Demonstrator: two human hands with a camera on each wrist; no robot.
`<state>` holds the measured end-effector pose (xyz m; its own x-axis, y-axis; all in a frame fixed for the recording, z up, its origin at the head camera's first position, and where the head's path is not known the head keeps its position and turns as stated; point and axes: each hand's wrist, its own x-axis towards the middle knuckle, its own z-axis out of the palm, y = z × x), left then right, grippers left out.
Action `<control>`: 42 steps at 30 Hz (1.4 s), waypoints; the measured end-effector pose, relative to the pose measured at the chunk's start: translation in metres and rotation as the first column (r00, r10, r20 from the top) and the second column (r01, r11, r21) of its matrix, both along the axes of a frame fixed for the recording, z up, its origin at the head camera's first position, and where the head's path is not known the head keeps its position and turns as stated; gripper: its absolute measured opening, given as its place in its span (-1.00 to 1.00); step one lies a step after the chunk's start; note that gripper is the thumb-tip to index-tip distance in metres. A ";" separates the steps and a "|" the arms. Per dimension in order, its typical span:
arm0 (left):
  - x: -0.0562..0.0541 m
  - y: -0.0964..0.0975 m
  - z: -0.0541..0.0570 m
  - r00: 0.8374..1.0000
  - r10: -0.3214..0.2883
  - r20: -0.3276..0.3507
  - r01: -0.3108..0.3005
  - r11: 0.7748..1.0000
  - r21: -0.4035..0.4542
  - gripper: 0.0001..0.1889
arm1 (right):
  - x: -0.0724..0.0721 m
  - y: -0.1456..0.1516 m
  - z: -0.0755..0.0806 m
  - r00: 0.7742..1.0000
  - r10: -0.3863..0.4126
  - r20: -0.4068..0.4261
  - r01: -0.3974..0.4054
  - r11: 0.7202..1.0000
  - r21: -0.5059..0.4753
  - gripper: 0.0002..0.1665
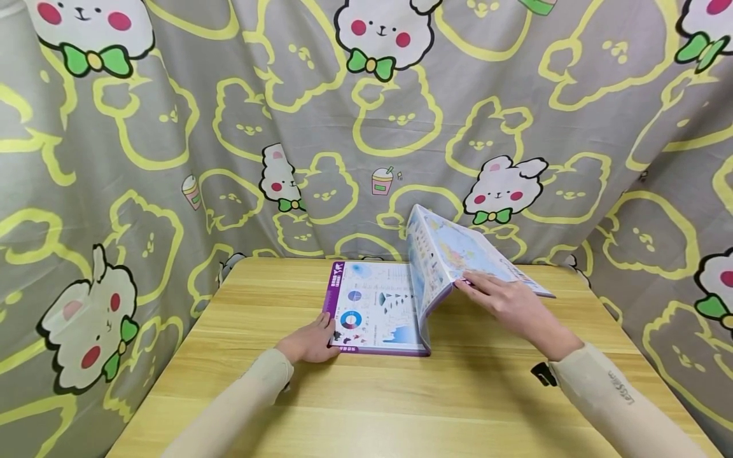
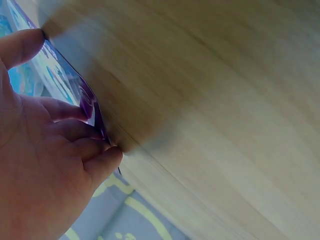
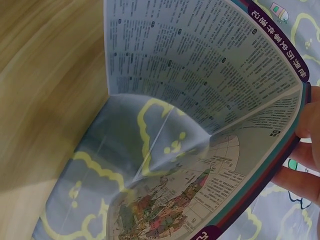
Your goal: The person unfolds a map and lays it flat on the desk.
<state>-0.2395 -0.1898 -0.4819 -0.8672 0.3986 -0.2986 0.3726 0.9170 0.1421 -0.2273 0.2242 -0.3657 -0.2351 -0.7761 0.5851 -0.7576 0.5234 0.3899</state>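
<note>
A laminated folding map with purple edges lies partly opened on the wooden table. Its left panel, printed with charts, is flat; the middle rises into a peaked fold, and a world map slopes down to the right. At the near left corner, my left hand rests with fingertips and spread thumb against the map's edge. My right hand grips the raised near edge of the fold. In the right wrist view, panels of dense text and a multicoloured map show on the undersides.
Bare wooden tabletop extends in front of the map and to its left. A grey curtain with yellow outlines and white rabbits hangs right behind the table and along both sides.
</note>
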 end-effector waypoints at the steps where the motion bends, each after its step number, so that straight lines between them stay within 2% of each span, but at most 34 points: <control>1: 0.000 -0.001 0.000 1.000 0.002 0.001 -0.002 1.000 0.004 -0.19 | 0.000 0.001 0.000 1.000 -0.001 0.000 0.001 1.000 0.000 -0.35; 13: 0.001 -0.014 0.001 0.998 0.048 0.031 -0.049 0.998 0.035 -0.18 | -0.001 0.013 0.001 1.000 0.026 -0.007 -0.026 0.999 -0.023 -0.41; 25: 0.000 -0.028 0.002 0.997 0.064 0.036 -0.065 0.997 0.028 -0.17 | -0.001 0.019 0.000 0.997 0.068 -0.039 -0.070 0.997 -0.045 -0.47; 42: 0.000 -0.048 -0.001 0.995 0.089 0.040 -0.090 0.996 0.021 -0.17 | 0.000 0.034 -0.007 1.000 0.015 0.002 -0.015 0.999 -0.030 -0.41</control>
